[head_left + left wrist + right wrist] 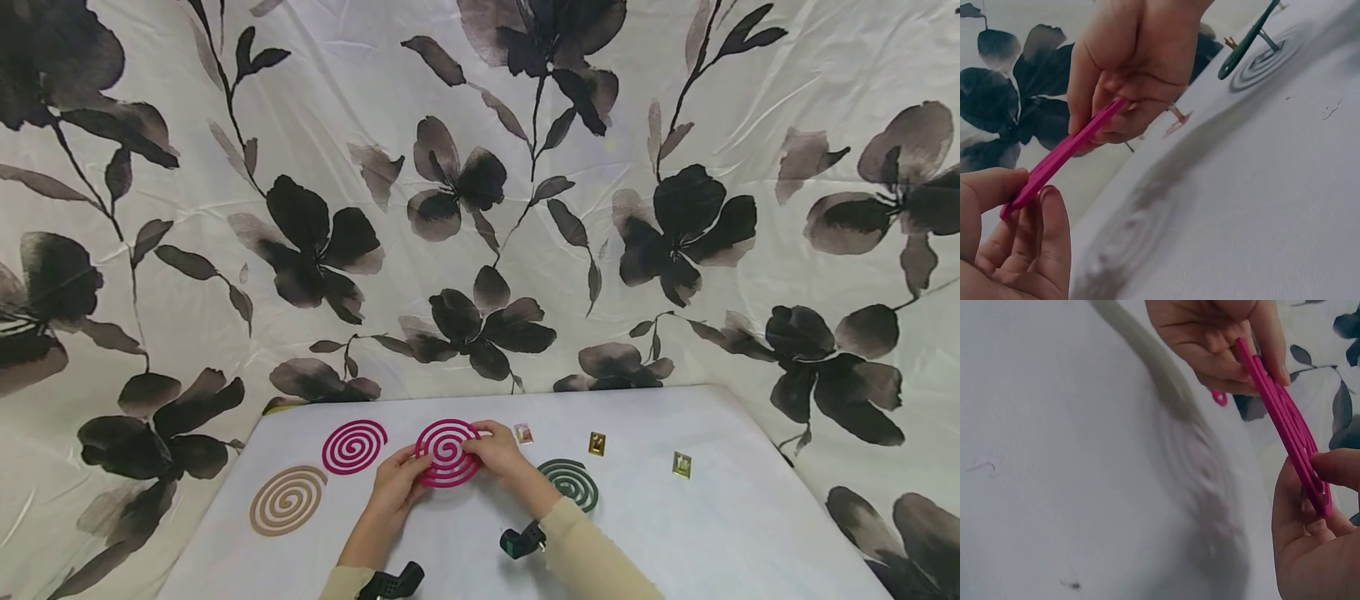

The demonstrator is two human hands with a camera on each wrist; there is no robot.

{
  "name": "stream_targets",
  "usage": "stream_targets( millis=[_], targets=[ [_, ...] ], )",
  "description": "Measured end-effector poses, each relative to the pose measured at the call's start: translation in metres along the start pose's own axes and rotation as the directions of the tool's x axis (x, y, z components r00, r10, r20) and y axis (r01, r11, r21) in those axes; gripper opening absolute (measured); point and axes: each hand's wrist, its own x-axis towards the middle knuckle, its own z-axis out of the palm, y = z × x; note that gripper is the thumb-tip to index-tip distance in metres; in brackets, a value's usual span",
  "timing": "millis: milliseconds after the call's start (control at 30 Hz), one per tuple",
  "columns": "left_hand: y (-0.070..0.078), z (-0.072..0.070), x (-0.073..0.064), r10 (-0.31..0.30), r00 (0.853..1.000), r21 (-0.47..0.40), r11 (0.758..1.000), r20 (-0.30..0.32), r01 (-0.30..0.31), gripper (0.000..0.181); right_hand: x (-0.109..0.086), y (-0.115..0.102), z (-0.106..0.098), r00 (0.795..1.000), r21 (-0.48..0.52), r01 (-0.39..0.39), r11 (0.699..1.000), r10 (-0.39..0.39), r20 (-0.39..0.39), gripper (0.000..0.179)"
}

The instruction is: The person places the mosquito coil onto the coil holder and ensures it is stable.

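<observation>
A bright pink mosquito coil [448, 452] is held above the table between both hands. My left hand [396, 483] pinches its lower left edge, thumb on the near face and fingers behind. On the upper right side, my right hand [501, 454] grips it the same way. Seen edge-on in the left wrist view, the pink coil [1063, 153] is thin, flat and tilted. Its shadow falls on the white tabletop. A second pink coil [354, 447] and a tan coil [288, 500] are to the left.
A dark green coil [572, 483] is partly hidden by the right arm; in the left wrist view it is raised on a thin stand [1270, 41]. Small shiny pieces, one pinkish [523, 433], one gold [597, 443] and one greenish [682, 465], lie rightward. Floral cloth [465, 192] hangs behind.
</observation>
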Motion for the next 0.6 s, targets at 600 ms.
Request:
stream_targets(
  millis=[600],
  targets=[
    [0.011, 0.016, -0.002, -0.026, 0.992, -0.055, 0.998, 0.127, 0.033, 0.054, -0.005, -0.016, -0.023, 0.999, -0.078, -0.023, 0.997, 0.025, 0.028, 0.039]
  ],
)
